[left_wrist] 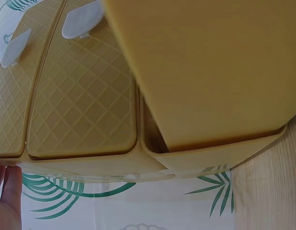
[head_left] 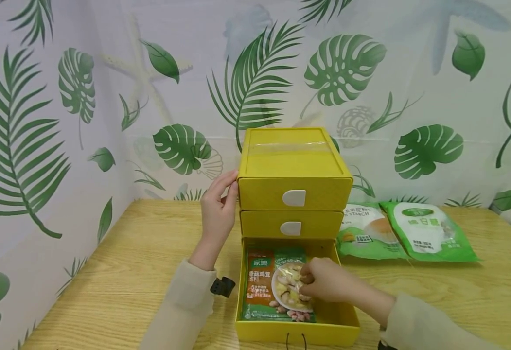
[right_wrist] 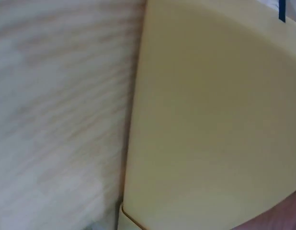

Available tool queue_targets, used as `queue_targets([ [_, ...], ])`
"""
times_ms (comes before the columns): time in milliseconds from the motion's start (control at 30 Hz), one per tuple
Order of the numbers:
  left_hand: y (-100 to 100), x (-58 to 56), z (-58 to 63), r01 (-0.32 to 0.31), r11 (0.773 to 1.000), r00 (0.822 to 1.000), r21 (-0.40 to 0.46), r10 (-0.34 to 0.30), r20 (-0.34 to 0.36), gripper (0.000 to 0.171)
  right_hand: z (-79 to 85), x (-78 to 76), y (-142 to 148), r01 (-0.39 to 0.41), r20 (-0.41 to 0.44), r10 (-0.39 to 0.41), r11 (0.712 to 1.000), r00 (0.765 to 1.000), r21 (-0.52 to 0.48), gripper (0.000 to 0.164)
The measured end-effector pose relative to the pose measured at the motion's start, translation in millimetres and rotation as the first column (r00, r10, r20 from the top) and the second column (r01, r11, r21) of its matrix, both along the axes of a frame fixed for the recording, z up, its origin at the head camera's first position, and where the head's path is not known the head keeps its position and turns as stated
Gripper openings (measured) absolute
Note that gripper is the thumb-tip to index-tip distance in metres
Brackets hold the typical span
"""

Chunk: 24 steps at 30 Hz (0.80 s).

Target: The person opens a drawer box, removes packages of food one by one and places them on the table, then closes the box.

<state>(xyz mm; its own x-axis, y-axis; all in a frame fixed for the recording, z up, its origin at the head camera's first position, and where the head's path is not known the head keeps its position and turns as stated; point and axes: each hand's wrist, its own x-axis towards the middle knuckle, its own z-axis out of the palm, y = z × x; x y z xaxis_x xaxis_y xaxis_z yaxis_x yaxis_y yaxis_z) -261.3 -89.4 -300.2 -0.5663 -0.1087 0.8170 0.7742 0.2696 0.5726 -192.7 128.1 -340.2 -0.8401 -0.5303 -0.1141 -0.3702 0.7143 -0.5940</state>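
A yellow drawer unit [head_left: 294, 194] stands on the table, its bottom drawer [head_left: 299, 333] pulled out. Inside that drawer lies a green and orange soup mix packet [head_left: 259, 291] with a bowl pictured on it. My right hand [head_left: 329, 279] reaches into the drawer with bent fingers and pinches the packet near its right side; in the right wrist view only a bit of the hand [right_wrist: 282, 215] shows at the lower corner. With its fingers against the unit's upper left side, my left hand [head_left: 220, 209] steadies it. The left wrist view shows its fingertips [left_wrist: 13, 187] touching the unit's edge.
Two green and white bags lie right of the unit: a starch bag [head_left: 369, 231] and another bag [head_left: 430, 231] overlapping it. Two upper drawers with white tabs [head_left: 294, 198] are closed. A leaf-patterned cloth [head_left: 259, 82] hangs behind the wooden table [head_left: 119, 277].
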Motion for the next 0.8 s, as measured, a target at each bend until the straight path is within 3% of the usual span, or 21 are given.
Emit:
queue_targets([
  [67,-0.1,-0.3,-0.6,0.002,1.000,1.000,0.000,-0.002,0.002,0.022,1.0,0.1,0.8,0.058,0.023,-0.057,0.998,0.998,-0.031,0.010],
  [167,-0.2,-0.6,-0.7,0.004,1.000,1.000,0.002,-0.004,0.009,0.022,3.7,-0.2,3.2,0.131,0.023,-0.130,0.988,0.991,-0.081,0.033],
  [267,-0.4,-0.5,-0.4,0.004,1.000,1.000,0.003,-0.004,0.012,0.022,6.2,-0.4,4.7,0.197,0.060,-0.190,0.968,0.980,-0.153,0.036],
  [467,-0.7,-0.8,-0.4,0.005,1.000,1.000,0.003,-0.005,0.014,0.022,6.1,-0.9,4.9,0.358,0.299,-0.270,0.885,0.915,-0.297,0.044],
  [567,-1.1,-1.0,-1.0,0.009,1.000,1.000,0.007,-0.009,0.021,0.023,4.2,-2.4,4.5,0.391,0.368,-0.267,0.863,0.890,-0.319,0.044],
  [800,-0.7,-0.3,-0.1,0.012,1.000,1.000,0.011,-0.013,0.026,0.023,1.9,-4.3,2.7,0.352,0.469,-0.161,0.865,0.869,-0.357,0.042],
])
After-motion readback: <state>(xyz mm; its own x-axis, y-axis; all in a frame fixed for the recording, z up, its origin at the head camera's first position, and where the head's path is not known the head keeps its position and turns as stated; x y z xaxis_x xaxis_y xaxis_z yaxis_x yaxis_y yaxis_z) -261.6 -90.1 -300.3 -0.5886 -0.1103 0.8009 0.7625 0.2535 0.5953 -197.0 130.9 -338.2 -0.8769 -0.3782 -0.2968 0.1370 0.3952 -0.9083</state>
